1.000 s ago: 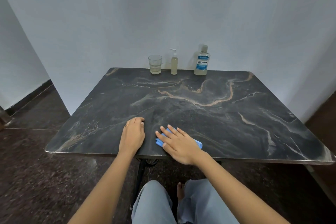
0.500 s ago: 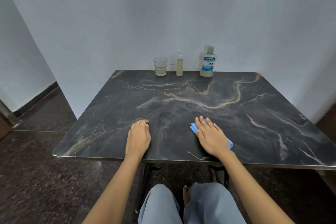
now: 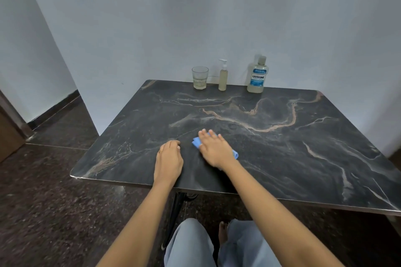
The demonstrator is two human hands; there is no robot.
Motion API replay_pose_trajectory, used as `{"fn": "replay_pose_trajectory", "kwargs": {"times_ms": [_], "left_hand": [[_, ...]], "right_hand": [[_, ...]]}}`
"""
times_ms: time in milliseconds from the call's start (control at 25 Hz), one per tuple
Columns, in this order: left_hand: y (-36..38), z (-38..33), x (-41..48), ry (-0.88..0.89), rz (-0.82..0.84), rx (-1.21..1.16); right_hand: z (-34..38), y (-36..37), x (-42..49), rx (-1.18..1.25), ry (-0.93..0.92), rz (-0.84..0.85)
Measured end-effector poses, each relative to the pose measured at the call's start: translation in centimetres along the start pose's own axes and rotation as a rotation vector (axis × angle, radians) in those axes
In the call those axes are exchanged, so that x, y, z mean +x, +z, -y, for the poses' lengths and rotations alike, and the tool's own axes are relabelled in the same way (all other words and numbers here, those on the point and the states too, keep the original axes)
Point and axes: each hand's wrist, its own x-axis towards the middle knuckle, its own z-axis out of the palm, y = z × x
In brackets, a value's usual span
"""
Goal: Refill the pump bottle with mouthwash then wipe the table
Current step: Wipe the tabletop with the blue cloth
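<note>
Blue cloth (image 3: 196, 142) lies on the table (image 3: 282, 158), toward its near side, under your flat right hand (image 3: 214, 150).
Its straight fingers press the cloth; your left hand (image 3: 168, 161) rests just beside, fingers curled, holding nothing. At the far edge stand a glass (image 3: 199, 77), the pump bottle (image 3: 223, 77) and the mouthwash bottle (image 3: 257, 76).

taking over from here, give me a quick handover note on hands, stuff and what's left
Left hand: rests on the table near its front edge, fingers curled, holding nothing.
Right hand: flat, pressing the blue cloth onto the table beside the left hand.
Pump bottle: pump on, pale liquid inside, at the back edge between the glass and the mouthwash bottle.
Done: refill looks finished.
Left: wipe the rest of the table.
</note>
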Motion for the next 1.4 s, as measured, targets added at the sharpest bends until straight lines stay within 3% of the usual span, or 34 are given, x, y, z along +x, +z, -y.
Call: {"fn": "replay_pose_trajectory", "kwargs": {"times_ms": [240, 440, 640, 920, 1160, 1280, 1400], "left_hand": [[-0.2, -0.1, 0.0, -0.004, -0.006, -0.005], [0.0, 0.1, 0.3, -0.009, -0.026, -0.023], [0.3, 0.3, 0.4, -0.025, -0.022, -0.021], [0.1, 0.6, 0.5, 0.024, 0.037, 0.037], [0.1, 0.3, 0.4, 0.035, 0.033, 0.043], [0.2, 0.3, 0.5, 0.031, 0.015, 0.036], [0.3, 0.2, 0.4, 0.021, 0.004, 0.035]], "right_hand": [[-5.4, -1.2, -4.9, 0.024, 0.261, -0.083], [0.0, 0.0, -10.0, -0.027, 0.131, -0.068], [3.6, 0.7, -4.8, -0.002, -0.101, 0.000], [-2.3, -1.1, 4.1, 0.030, 0.098, 0.013], [-11.1, -2.9, -1.3, 0.074, 0.349, -0.097], [-8.7, -1.8, -5.5, 0.076, 0.330, -0.097], [-3.7, -0.4, -8.0, 0.062, 0.155, -0.097]]}}
